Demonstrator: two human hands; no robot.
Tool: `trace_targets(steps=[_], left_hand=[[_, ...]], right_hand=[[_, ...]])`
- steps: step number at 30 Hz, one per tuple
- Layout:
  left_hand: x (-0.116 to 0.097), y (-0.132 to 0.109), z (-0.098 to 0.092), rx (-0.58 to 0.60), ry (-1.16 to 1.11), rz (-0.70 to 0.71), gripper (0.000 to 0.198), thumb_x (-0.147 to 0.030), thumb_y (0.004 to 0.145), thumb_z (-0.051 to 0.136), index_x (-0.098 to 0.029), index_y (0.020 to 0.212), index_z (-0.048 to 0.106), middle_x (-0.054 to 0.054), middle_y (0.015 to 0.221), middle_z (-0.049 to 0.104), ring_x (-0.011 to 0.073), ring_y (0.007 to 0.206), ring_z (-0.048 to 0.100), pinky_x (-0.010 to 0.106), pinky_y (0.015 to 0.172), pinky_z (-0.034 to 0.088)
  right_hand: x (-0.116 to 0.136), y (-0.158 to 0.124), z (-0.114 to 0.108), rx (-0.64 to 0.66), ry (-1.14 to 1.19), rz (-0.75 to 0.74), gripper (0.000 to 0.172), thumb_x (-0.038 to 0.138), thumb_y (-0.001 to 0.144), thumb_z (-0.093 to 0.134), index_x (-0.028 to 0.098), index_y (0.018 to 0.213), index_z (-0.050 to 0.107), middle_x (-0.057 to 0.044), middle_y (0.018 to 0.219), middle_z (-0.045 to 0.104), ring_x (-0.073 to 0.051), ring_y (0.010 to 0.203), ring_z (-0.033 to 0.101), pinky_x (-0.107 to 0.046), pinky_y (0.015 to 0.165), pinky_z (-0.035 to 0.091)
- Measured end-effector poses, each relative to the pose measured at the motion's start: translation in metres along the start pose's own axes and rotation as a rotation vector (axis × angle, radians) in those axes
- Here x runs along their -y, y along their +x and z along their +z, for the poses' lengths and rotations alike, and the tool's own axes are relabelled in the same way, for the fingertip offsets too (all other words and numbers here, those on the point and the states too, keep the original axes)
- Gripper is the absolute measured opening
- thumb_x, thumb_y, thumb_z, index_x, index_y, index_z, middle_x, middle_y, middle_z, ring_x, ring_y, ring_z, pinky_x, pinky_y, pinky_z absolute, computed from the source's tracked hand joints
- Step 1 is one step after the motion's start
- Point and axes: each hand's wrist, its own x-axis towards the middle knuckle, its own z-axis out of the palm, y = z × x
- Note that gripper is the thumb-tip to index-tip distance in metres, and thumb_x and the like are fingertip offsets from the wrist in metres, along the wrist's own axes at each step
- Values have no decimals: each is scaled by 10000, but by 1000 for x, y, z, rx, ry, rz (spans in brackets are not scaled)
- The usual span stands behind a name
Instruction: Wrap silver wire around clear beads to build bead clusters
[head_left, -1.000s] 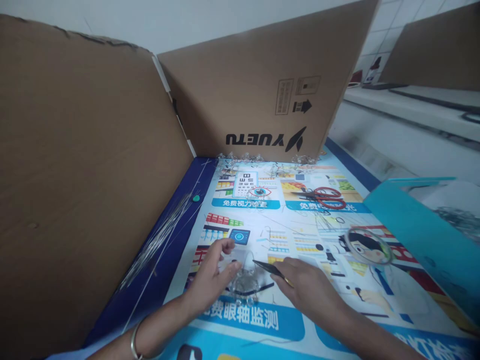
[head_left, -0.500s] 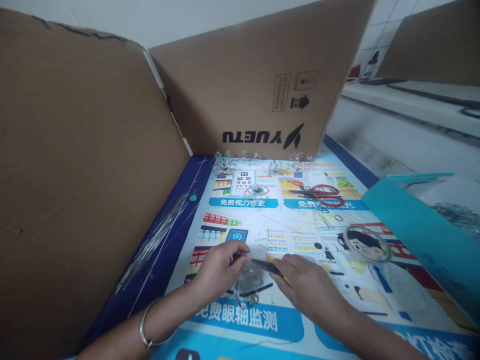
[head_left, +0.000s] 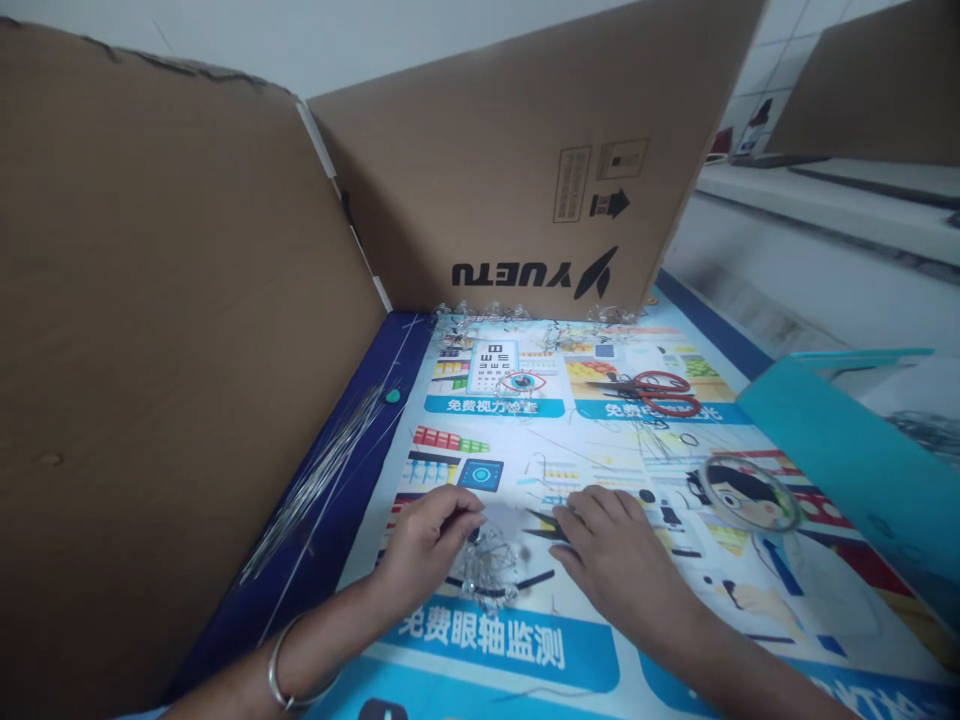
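Observation:
My left hand (head_left: pixel 433 540) pinches the top of a small wire piece with clear beads (head_left: pixel 487 575), which hangs over the printed sheet in front of me. A bangle sits on that wrist. In my right hand (head_left: pixel 619 550) is a pair of pliers (head_left: pixel 546 525), its dark pointed jaws spread apart and aimed left, a short gap away from the beaded piece. My fingers cover the pliers' handles. Farther off, red-handled scissors (head_left: pixel 664 392) lie on the sheet, near loose bits of wire.
Cardboard panels (head_left: pixel 525 180) stand at the back and left. A bundle of thin wires (head_left: pixel 319 475) lies on the blue edge at left. A roll of clear material (head_left: pixel 752 494) and a turquoise box (head_left: pixel 832 450) are on the right. Several beaded wire pieces (head_left: pixel 484 318) line the back.
The pliers have drawn back to the right from my left fingers, and their jaws have opened. My left hand has shifted slightly left and turned, showing more of the beaded piece.

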Motion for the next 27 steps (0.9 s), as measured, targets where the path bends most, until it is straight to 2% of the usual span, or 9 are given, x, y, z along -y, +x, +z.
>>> trace_targets(steps=[5,10,13,17,27], left_hand=[[11,-10,4,-47,-22,-47,72,-206,857,538,-177,832,599,20,786,642,149,748,600,245,681,464],[15,-17,6,-89,-48,-72,78,-218,871,526,-174,845,586,16,791,626,143,746,591,242,684,466],[13,-17,5,-97,-64,-56,79,-204,869,528,-169,826,584,14,782,624,138,736,586,236,683,463],[13,-17,4,-102,-78,-13,79,-187,869,530,-168,814,583,14,781,624,136,747,585,234,696,459],[14,-17,6,-120,11,128,67,-129,864,523,-177,839,562,10,769,609,130,724,583,223,666,455]], right_hand=[[18,6,-5,72,388,-4,203,260,865,534,195,1031,633,-95,990,629,-251,939,533,-401,817,417],[44,17,2,156,678,91,224,263,830,559,226,1042,622,-68,971,635,-228,916,570,-324,763,452],[53,22,7,212,732,152,178,207,804,548,226,962,626,-32,857,633,-197,804,578,-276,655,430],[57,23,13,210,782,201,145,167,761,552,222,876,619,12,740,589,-152,664,544,-243,574,375],[56,21,18,112,824,253,59,178,756,543,203,791,584,31,665,533,-124,592,505,-227,550,373]])
